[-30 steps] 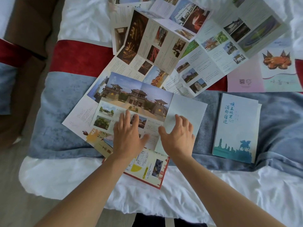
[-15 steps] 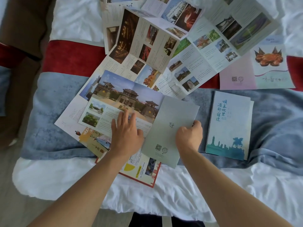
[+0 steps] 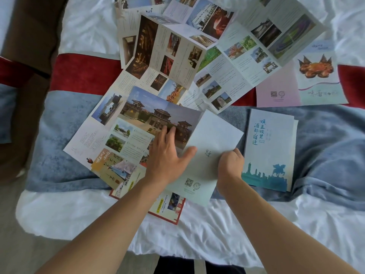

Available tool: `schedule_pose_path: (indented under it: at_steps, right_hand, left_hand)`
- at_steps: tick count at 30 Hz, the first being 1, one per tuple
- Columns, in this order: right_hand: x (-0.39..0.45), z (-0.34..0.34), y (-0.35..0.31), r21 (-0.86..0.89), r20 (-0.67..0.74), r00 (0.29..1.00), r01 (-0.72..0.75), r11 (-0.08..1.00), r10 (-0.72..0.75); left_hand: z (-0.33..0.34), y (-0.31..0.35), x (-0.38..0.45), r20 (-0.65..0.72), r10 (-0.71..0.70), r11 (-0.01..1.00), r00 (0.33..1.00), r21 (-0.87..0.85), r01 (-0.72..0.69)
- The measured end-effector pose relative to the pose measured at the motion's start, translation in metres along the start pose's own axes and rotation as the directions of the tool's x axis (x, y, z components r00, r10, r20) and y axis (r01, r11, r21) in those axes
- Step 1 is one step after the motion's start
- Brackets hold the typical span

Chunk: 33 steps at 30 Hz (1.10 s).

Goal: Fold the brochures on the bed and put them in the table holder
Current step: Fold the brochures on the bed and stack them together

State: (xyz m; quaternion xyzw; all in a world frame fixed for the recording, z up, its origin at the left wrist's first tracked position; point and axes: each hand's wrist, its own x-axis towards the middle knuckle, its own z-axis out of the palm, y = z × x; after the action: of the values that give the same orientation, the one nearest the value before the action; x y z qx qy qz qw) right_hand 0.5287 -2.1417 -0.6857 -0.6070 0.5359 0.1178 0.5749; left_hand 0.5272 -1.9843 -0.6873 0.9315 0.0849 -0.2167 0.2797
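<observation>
A brochure with a temple photo (image 3: 150,115) lies unfolded on the bed. Its right panel, a pale grey-green flap (image 3: 209,155) with a QR code, is folded over toward the left. My left hand (image 3: 167,157) presses flat on the brochure, thumb resting on the flap's edge. My right hand (image 3: 230,165) is curled on the flap's right edge, gripping it. A folded pale blue brochure with a skyline print (image 3: 270,147) lies just to the right. Several unfolded brochures (image 3: 227,56) are spread across the bed farther up. No table holder is in view.
The bed has a white duvet (image 3: 197,234), a blue blanket (image 3: 325,147) and a red band (image 3: 83,74). A red-edged leaflet (image 3: 169,208) lies under the brochure near the bed's front edge. A brown chair (image 3: 25,56) stands at the left.
My right hand lifted the brochure's right panel and folded it over leftward, showing its grey-green back. My left hand slid to the right, its thumb now on the flap.
</observation>
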Motion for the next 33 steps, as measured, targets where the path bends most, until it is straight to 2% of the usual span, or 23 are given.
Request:
schedule_pose_path:
  at_steps: [5, 8, 13, 16, 21, 23, 25, 27, 30, 33]
  right_hand:
    - [0.006, -0.013, -0.005, -0.003, 0.012, 0.999, 0.032, 0.999, -0.032]
    - [0.006, -0.015, -0.005, -0.035, 0.037, 0.995, 0.096, 0.995, -0.095]
    - [-0.002, -0.004, -0.002, -0.186, 0.132, 0.949, 0.309, 0.933, -0.287]
    - [-0.012, 0.011, 0.0, -0.241, 0.23, 0.91, 0.396, 0.886, -0.345]
    - [-0.034, 0.044, 0.008, -0.332, 0.368, 0.866, 0.463, 0.822, -0.34]
    - [-0.04, 0.056, 0.014, -0.369, 0.378, 0.858, 0.485, 0.793, -0.349]
    - [-0.045, 0.064, 0.02, -0.388, 0.384, 0.855, 0.493, 0.779, -0.349]
    - [-0.049, 0.071, 0.025, -0.397, 0.401, 0.846, 0.506, 0.766, -0.351]
    - [-0.051, 0.078, 0.03, -0.418, 0.416, 0.835, 0.527, 0.74, -0.36]
    - [-0.051, 0.081, 0.031, -0.44, 0.416, 0.832, 0.537, 0.72, -0.367]
  left_hand:
    - [0.002, 0.021, -0.001, 0.091, 0.031, 0.977, 0.995, -0.212, -0.011]
    - [0.003, 0.027, -0.002, 0.13, 0.04, 0.969, 0.991, -0.249, -0.006]
    - [-0.006, 0.018, 0.002, -0.004, -0.055, 0.954, 0.998, -0.295, 0.052]
    - [-0.024, 0.005, 0.009, -0.084, -0.111, 0.935, 0.99, -0.345, 0.076]
    - [-0.055, -0.028, 0.031, -0.26, -0.136, 0.966, 0.956, -0.247, 0.07]
    - [-0.06, -0.043, 0.043, -0.253, -0.113, 0.988, 0.961, -0.133, 0.081]
    - [-0.058, -0.058, 0.051, -0.202, -0.105, 0.994, 0.974, 0.018, 0.111]
    - [-0.052, -0.067, 0.054, -0.145, -0.133, 0.984, 0.98, 0.097, 0.148]
    - [-0.041, -0.07, 0.055, -0.107, -0.149, 0.983, 0.983, 0.09, 0.158]
    - [-0.033, -0.063, 0.05, -0.156, -0.151, 0.988, 0.976, -0.008, 0.151]
